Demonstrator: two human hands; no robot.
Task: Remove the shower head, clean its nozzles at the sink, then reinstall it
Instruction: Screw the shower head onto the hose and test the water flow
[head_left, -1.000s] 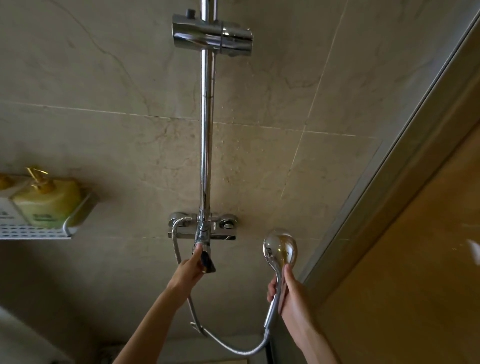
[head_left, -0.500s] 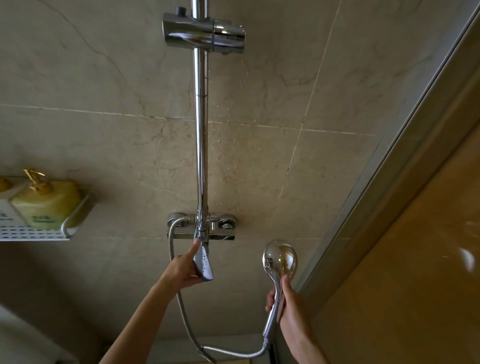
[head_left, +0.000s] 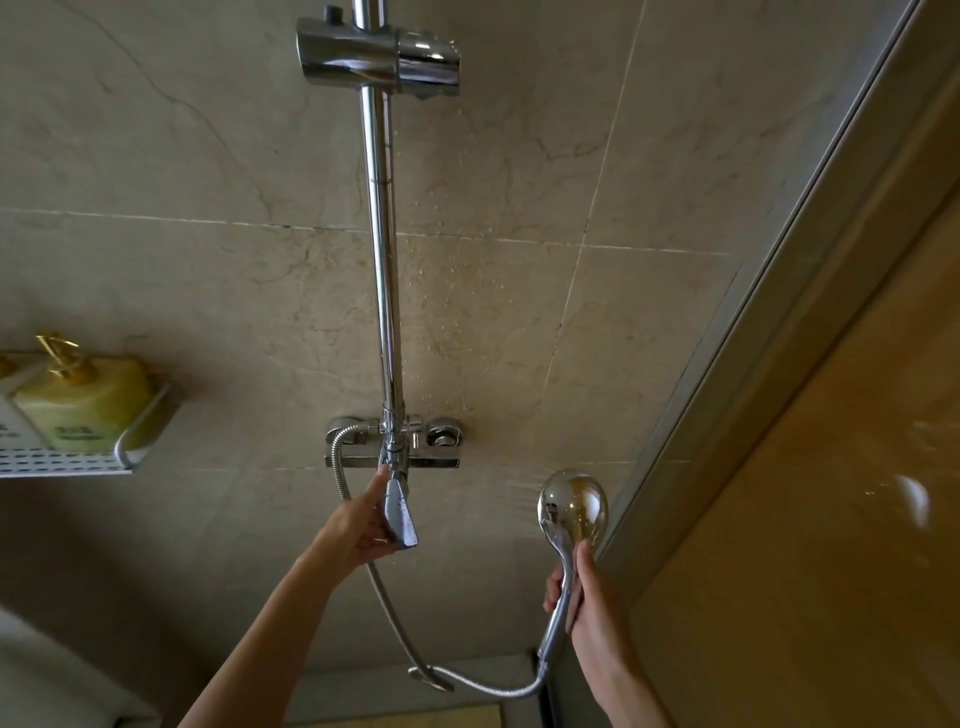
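1. The fingers (head_left: 555, 590) of the right hand (head_left: 597, 618) are curling round the chrome handle of the shower head (head_left: 571, 506), with the thumb lying along the handle's near side, so the hand is gripping it firmly.
2. The shower head is standing off its holder, low and to the right of the mixer valve (head_left: 395, 441), its rounded chrome back facing the camera and its nozzle face turned away toward the wall.
3. The left hand (head_left: 358, 525) is reaching up to the lever (head_left: 400, 514) under the mixer valve; its thumb is lying against the lever's left edge and the fingers are passing behind it, gripping the lever, which is hanging downward and is dotted with water drops.
4. The metal hose (head_left: 384, 603) is running from the left end of the mixer valve, dropping behind the left hand, looping low and rising again to the bottom of the shower head's handle.
5. The vertical riser rail (head_left: 382, 260) is rising from the valve to the sliding holder (head_left: 379, 54) near the top, which is carrying nothing.
6. Water drops are clinging to the beige tiled wall (head_left: 208, 156) just right of the rail.
7. At the left, a yellow pump bottle (head_left: 83, 405) is sitting in a white perforated shelf (head_left: 67, 462) fixed to the wall.
8. A glass door (head_left: 831, 467) with a metal frame is standing along the right side.
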